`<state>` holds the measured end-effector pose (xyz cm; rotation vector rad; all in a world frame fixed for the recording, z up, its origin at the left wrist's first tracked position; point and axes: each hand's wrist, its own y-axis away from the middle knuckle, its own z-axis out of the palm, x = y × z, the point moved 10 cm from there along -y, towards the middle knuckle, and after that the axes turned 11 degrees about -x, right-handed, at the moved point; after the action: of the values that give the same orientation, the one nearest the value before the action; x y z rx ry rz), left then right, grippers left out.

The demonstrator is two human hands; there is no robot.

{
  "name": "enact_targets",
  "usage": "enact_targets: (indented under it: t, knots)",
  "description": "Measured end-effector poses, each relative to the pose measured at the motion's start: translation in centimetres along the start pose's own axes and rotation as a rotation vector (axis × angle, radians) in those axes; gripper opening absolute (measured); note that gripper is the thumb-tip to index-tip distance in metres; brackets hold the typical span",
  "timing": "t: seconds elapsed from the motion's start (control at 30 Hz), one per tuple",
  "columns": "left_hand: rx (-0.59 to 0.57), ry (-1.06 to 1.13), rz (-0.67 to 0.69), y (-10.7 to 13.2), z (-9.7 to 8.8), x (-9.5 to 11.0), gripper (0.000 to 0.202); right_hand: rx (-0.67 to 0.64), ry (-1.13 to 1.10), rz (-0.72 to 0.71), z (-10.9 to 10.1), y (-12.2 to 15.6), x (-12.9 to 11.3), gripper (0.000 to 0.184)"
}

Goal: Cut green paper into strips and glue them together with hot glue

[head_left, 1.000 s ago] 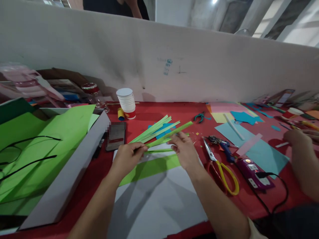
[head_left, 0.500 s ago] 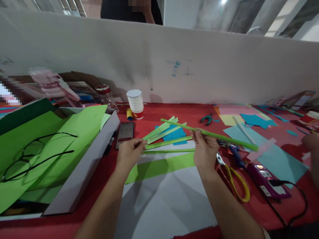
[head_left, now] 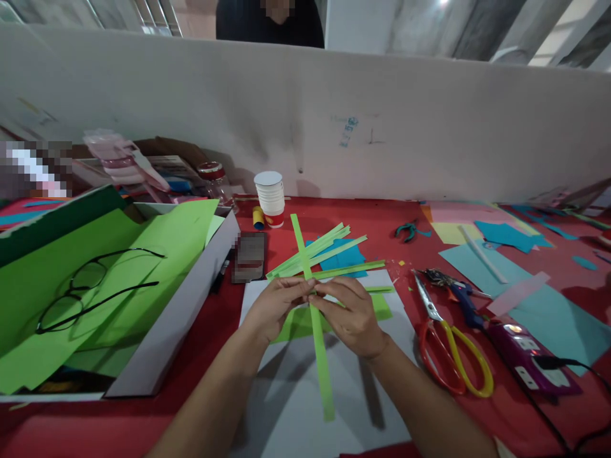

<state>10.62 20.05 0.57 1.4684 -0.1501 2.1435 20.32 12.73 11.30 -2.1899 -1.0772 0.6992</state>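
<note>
A long green paper strip point(head_left: 321, 359) runs from near the cup stack down toward me, and both hands pinch it at its middle. My left hand point(head_left: 274, 306) grips it from the left, my right hand point(head_left: 351, 315) from the right, fingertips touching. Beneath them lie a white sheet point(head_left: 305, 407) and a wider green paper band point(head_left: 296, 323). Just beyond, several loose green strips point(head_left: 329, 245) fan out over a blue paper piece point(head_left: 344, 257).
Red-and-yellow scissors point(head_left: 449, 356), a blue glue gun point(head_left: 461, 294) and a purple power strip point(head_left: 529, 362) lie right. A box with green paper and spectacles point(head_left: 90, 286) sits left. A cup stack point(head_left: 270, 197), a phone point(head_left: 250, 256) and small pliers point(head_left: 409, 230) lie beyond. A person stands behind the wall.
The right hand swung the strip from lying sideways to pointing toward me, and both hands came together at its middle. The left hand left the pile of strips.
</note>
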Motion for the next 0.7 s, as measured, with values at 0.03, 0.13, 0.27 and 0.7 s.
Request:
enact_targets:
  t: [0.03, 0.13, 0.27, 0.7]
  knots:
    - [0.024, 0.013, -0.003, 0.0, -0.2, 0.0, 0.026, -0.022, 0.005, -0.021, 0.2, 0.0, -0.2, 0.025]
    - [0.060, 0.030, -0.024, 0.0, -0.6, 0.0, 0.028, -0.078, -0.003, -0.052, 0.9, 0.1, -0.8, 0.023]
    - [0.051, 0.034, -0.037, -0.1, -0.5, -0.1, 0.029, -0.157, -0.032, -0.079, 1.7, 0.0, -1.6, 0.018]
    - [-0.176, -0.273, -0.112, 0.4, 2.9, -0.8, 0.020, 0.218, -0.614, 0.707, 0.1, 2.7, 7.1, 0.009]
